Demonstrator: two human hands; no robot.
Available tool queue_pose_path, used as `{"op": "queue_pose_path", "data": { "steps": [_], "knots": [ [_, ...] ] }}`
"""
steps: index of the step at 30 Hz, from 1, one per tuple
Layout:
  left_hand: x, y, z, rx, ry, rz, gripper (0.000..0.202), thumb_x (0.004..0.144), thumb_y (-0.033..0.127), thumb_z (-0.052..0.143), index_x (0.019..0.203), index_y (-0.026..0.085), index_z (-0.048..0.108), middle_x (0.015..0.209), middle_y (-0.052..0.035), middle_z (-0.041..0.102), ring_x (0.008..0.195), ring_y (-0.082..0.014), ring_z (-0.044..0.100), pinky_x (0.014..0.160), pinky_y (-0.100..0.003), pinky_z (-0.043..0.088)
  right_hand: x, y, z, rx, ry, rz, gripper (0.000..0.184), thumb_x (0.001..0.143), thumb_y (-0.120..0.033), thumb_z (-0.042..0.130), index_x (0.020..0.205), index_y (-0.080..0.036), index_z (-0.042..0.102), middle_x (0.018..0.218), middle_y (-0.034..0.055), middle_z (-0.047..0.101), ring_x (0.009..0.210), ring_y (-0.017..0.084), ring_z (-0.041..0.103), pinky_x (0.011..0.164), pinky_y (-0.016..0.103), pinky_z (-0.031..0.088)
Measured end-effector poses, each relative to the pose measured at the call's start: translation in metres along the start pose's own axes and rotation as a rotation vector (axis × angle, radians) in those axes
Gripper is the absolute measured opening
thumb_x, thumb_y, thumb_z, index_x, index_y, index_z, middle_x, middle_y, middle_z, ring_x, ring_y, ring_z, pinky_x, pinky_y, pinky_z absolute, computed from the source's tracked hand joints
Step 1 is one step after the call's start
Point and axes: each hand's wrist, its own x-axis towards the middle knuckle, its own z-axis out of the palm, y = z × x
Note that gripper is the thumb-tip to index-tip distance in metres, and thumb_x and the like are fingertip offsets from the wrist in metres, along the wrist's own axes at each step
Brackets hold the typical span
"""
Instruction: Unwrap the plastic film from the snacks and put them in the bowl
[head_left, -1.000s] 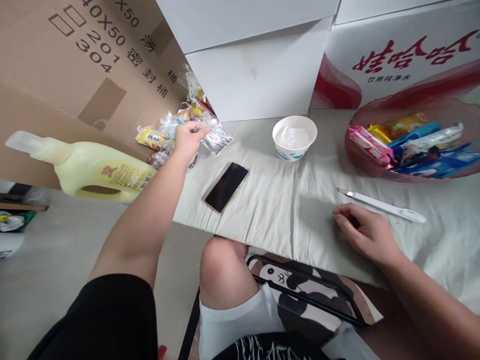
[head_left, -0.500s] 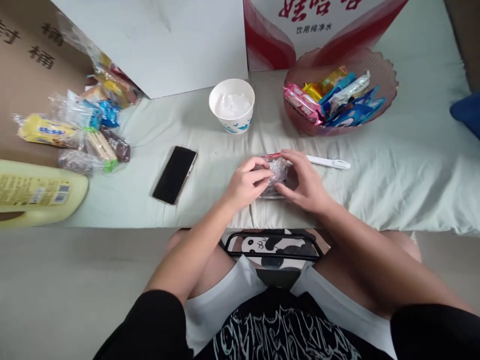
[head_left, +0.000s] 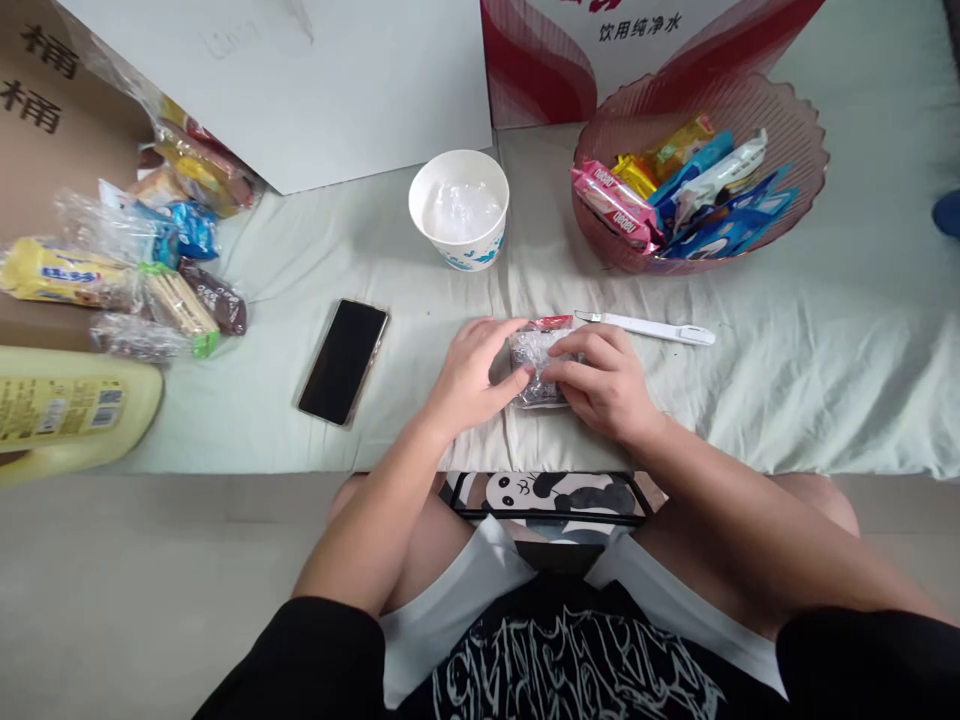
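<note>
A small packet in clear crinkled plastic wrap (head_left: 541, 385), with a red strip along its far edge, lies on the cloth between my hands. My left hand (head_left: 474, 375) is at its left side, thumb and forefinger spread apart, the thumb tip touching the wrap. From the right, my right hand (head_left: 604, 380) reaches over the packet with curled fingers closed on the plastic; its thumb is mostly hidden. Just beyond the right hand lies a slim white-handled knife (head_left: 660, 328), its narrow tip pointing left.
Behind the packet stands a paper cup (head_left: 469, 250) with clear plastic inside. A pink ribbed bowl (head_left: 795, 130) of wrapped snacks is at the back right. Left are a phone (head_left: 343, 362), loose snack packets (head_left: 180, 305) and a yellow jug (head_left: 82, 410). Boxes (head_left: 360, 90) line the back.
My right hand's fingers have curled in over the plastic, where they were spread wider. My left hand's thumb and forefinger have parted, showing more of the packet. The view has shifted slightly.
</note>
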Motion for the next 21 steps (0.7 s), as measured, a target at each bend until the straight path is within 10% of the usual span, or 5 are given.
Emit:
{"op": "queue_pose_path", "data": {
  "steps": [7, 16, 21],
  "knots": [
    [0.0, 0.005, 0.005, -0.224, 0.02, 0.009, 0.038, 0.09, 0.015, 0.066, 0.126, 0.025, 0.06, 0.126, -0.0073, 0.069, 0.12, -0.0232, 0.065, 0.107, -0.042, 0.053, -0.001, -0.011, -0.012, -0.05, -0.141, -0.055, 0.017, 0.096, -0.017, 0.059, 0.097, -0.022, 0.075, 0.098, 0.0046, 0.075, 0.095, 0.022, 0.058, 0.086, 0.037, 0.048],
    [-0.003, -0.003, 0.007, -0.474, 0.063, -0.143, 0.024, 0.089, 0.03, 0.07, 0.113, 0.023, 0.069, 0.12, -0.0077, 0.052, 0.099, -0.0162, 0.065, 0.081, -0.028, 0.061, -0.016, -0.029, -0.019, -0.232, -0.383, -0.009, 0.054, 0.098, -0.025, 0.055, 0.152, -0.022, 0.053, 0.153, 0.0088, 0.06, 0.15, 0.034, 0.042, 0.12, 0.056, 0.028],
    [0.002, 0.003, 0.012, -0.31, 0.109, -0.247, 0.019, 0.081, 0.025, 0.077, 0.098, 0.021, 0.069, 0.11, -0.005, 0.055, 0.088, -0.0141, 0.062, 0.075, -0.027, 0.058, -0.014, -0.011, -0.033, -0.005, -0.385, -0.018, 0.033, 0.097, -0.027, 0.054, 0.125, -0.027, 0.071, 0.137, 0.0051, 0.072, 0.14, 0.034, 0.055, 0.109, 0.056, 0.043]
  ]
}}
